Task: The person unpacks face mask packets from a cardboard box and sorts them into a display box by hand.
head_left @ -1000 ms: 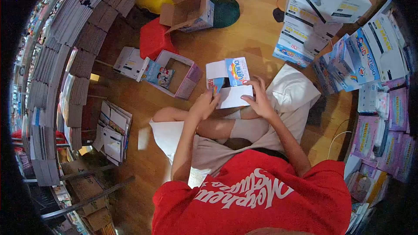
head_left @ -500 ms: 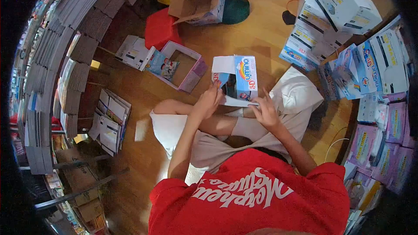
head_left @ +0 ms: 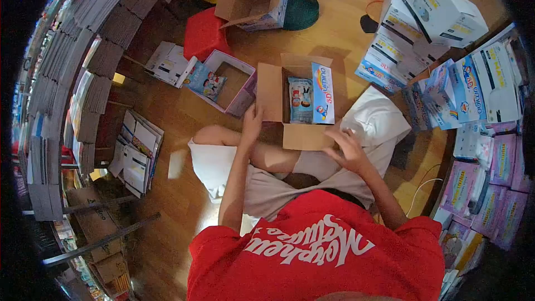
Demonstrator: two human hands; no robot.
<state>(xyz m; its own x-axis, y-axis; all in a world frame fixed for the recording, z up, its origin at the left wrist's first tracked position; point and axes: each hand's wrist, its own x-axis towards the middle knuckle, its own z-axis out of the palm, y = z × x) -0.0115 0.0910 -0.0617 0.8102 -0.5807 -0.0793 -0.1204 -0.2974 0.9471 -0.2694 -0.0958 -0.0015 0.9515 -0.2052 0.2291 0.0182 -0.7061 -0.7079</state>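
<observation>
In front of my crossed legs sits an opened cardboard box [head_left: 307, 138], its brown flaps folded outward. A blue and white printed flap [head_left: 322, 93] reading "5D umino" stands on its right side. Inside lies a blue packet [head_left: 301, 100] with cartoon figures. My left hand [head_left: 252, 125] is by the lower corner of the left flap, fingers stretched out and holding nothing. To the right of the front flap, my right hand [head_left: 346, 149] hovers with fingers curved and apart.
An open pink-sided box [head_left: 245, 92] with a similar packet [head_left: 206, 82] stands to the left. Beyond it are a red stool [head_left: 205, 34] and an open carton [head_left: 251, 3]. Stacked white boxes [head_left: 434, 8] rise at the right, and piled books [head_left: 92, 19] line the left.
The box's flaps have been opened outward, exposing the packet inside. Both hands have let go of the flaps; the left has shifted left, the right slightly right and down.
</observation>
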